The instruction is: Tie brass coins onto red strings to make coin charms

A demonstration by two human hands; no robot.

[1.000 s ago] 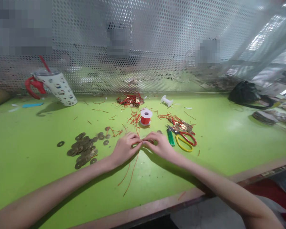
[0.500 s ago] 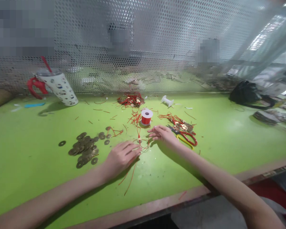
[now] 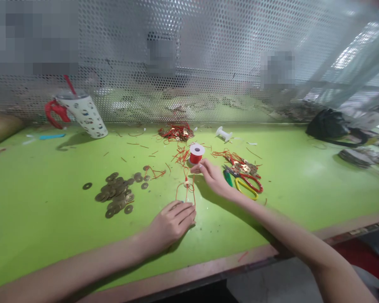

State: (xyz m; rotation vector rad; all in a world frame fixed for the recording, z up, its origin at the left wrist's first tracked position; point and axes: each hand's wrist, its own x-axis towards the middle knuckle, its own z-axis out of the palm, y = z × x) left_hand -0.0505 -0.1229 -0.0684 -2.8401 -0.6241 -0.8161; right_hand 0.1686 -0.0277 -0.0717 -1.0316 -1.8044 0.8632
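My left hand (image 3: 173, 223) lies on the green table (image 3: 50, 219) near its front edge, fingers closed on the near ends of red cords (image 3: 189, 194). My right hand (image 3: 212, 176) is farther out, just in front of a red thread spool (image 3: 196, 153), and pinches the far end of the same cords. The cords run taut between both hands and carry a small coin (image 3: 186, 184) partway along. A pile of round holed coins (image 3: 115, 195) lies left of my left hand.
Yellow and red scissors (image 3: 246, 184) and a green lighter (image 3: 228, 178) lie right of my right hand. Bundles of red cord with coins (image 3: 176, 132) and an empty white spool (image 3: 223, 134) sit farther back. A tilted patterned cup (image 3: 86, 115) stands at the back left before a perforated screen (image 3: 208, 63).
My hands were together at the table's middle. Now they have drawn apart: the left toward me, the right away toward the spool, stretching the red cords between them.
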